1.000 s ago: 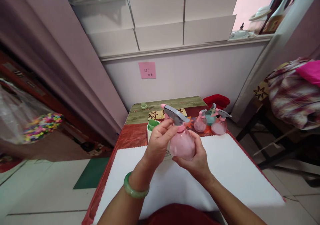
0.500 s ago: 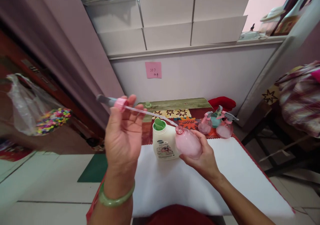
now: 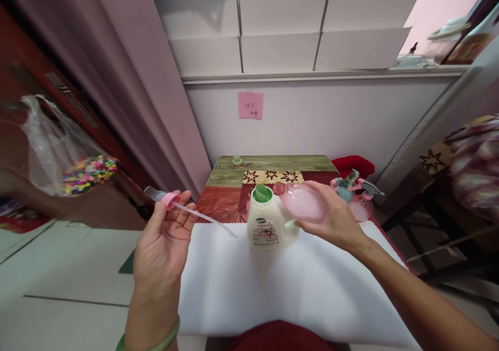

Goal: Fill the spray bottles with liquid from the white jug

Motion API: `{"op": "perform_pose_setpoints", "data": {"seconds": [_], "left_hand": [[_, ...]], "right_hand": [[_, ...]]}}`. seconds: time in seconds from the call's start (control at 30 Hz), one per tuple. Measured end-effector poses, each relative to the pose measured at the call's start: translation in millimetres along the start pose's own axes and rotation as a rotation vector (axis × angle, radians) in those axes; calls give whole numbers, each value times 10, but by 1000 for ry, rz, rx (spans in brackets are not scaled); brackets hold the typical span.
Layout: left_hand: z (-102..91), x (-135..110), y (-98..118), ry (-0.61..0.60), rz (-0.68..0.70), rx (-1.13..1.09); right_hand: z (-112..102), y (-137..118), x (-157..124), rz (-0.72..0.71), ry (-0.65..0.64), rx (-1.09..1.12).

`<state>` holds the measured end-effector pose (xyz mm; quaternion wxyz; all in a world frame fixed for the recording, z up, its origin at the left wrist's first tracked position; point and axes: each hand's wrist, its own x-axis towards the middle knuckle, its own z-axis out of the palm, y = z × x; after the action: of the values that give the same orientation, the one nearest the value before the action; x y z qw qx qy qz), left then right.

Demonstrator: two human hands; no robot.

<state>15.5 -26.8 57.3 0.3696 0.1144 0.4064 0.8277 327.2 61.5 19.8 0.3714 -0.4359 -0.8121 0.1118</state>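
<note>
In my left hand (image 3: 167,236) is a spray nozzle (image 3: 170,200) with a pink collar, pinched by the collar, its long clear dip tube pointing right and down. My right hand (image 3: 331,213) grips a pink spray bottle (image 3: 302,201), tipped on its side with its uncapped mouth toward the left. That mouth is just beside and slightly above the green-rimmed opening of a cream detergent jug (image 3: 265,231). The jug stands upright on the white cloth, and my right hand partly covers the bottle's base.
Several spray bottles (image 3: 360,208) stand at the table's right, partly hidden by my right hand. A green cap (image 3: 237,159) sits at the back edge of the table (image 3: 230,171). A plastic bag of colourful pieces (image 3: 89,174) hangs at left. A pink note (image 3: 250,105) is on the wall.
The dip tube is now well away from the bottle's mouth, as my left hand has moved left and down. My right hand has tipped the bottle from slanted to nearly level beside the jug's opening.
</note>
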Motion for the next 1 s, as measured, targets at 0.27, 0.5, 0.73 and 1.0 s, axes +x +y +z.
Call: {"op": "perform_pose_setpoints", "data": {"seconds": [0.27,0.5,0.73,1.0], "left_hand": [[-202,45,-76,-28,-103,14],[-329,101,-136,-63,-96,30],[-400,120,-168,-82,-108,31],[-378,107,-193,-90,-131,28]], "right_hand": [[-100,-53,221,-105,-102,-129],[-162,-96,307,-137,-125,-204],[-191,-63,352,-186,-151,-239],[-248,-99,355,-205,-152,-285]]}}
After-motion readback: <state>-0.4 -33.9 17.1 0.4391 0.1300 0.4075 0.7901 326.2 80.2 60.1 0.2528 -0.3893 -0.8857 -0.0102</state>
